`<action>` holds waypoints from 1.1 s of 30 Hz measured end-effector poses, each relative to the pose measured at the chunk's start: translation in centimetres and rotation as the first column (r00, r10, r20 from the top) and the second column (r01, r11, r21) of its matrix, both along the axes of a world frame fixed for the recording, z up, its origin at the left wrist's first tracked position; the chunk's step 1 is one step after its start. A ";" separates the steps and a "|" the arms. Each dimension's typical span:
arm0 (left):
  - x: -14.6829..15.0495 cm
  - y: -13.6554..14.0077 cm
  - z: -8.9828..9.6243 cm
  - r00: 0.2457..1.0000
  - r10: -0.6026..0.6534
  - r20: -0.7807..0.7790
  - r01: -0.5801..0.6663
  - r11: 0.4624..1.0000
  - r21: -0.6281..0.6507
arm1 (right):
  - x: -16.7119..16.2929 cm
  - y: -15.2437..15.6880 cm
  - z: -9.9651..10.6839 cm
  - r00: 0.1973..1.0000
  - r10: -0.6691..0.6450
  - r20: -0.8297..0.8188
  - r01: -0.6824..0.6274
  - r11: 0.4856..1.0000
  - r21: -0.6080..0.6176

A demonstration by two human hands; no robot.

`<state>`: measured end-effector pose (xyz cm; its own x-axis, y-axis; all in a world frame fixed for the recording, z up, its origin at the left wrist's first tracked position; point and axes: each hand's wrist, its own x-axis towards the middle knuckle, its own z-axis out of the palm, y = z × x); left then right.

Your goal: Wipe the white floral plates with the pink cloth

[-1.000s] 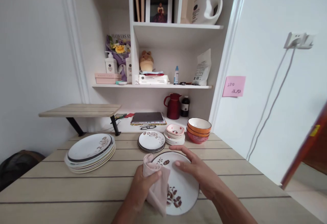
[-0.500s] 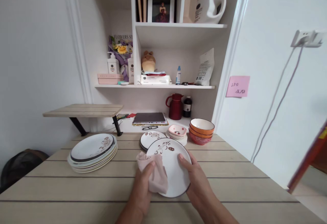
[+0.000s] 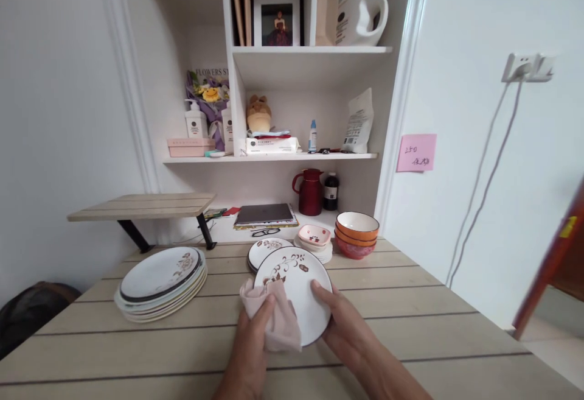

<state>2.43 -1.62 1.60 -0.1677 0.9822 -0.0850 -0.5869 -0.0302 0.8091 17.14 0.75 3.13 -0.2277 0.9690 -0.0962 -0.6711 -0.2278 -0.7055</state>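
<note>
A white plate point(image 3: 305, 302) with a dark rim and a brown floral pattern is held tilted above the wooden table. My right hand point(image 3: 344, 324) grips its right edge, thumb on the face and fingers behind. In my left hand point(image 3: 253, 333) a pale pink cloth point(image 3: 280, 321) is pinched against the plate's lower left edge, covering part of the pattern. Just behind, a short stack of similar plates point(image 3: 269, 248) is partly hidden by the held plate. A taller plate stack point(image 3: 159, 273) stands on the left of the table.
Small pink dishes point(image 3: 314, 235) and stacked orange and red bowls point(image 3: 356, 229) stand at the table's back right. Behind them are a red jug point(image 3: 310, 193), a dark bottle point(image 3: 331, 192), glasses point(image 3: 265, 232) and a laptop point(image 3: 264, 213). A raised wooden shelf point(image 3: 146, 205) stands at the back left.
The camera view has shifted slightly. The plate and both hands keep nearly the same pose, with the plate turned a little and more of its brown pattern showing above the cloth.
</note>
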 end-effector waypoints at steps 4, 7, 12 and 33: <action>-0.9 -0.3 0.5 0.983 0.022 -0.180 -0.014 0.999 0.046 | 1.8 -0.3 1.8 0.977 0.093 0.190 -0.120 0.983 0.137; -1.2 -0.8 1.1 0.974 0.007 -0.228 -0.004 1.000 0.014 | 2.4 -1.0 3.0 0.956 0.111 0.271 -0.162 0.971 0.174; -1.5 -1.0 1.3 0.956 0.028 -0.293 -0.031 1.000 -0.006 | 2.4 -1.9 4.1 0.881 0.182 0.436 -0.276 0.947 0.163; 0.5 -0.3 0.0 0.991 -0.107 0.078 0.104 0.994 0.041 | -0.9 -0.9 0.4 0.999 0.036 -0.033 -0.038 0.997 -0.060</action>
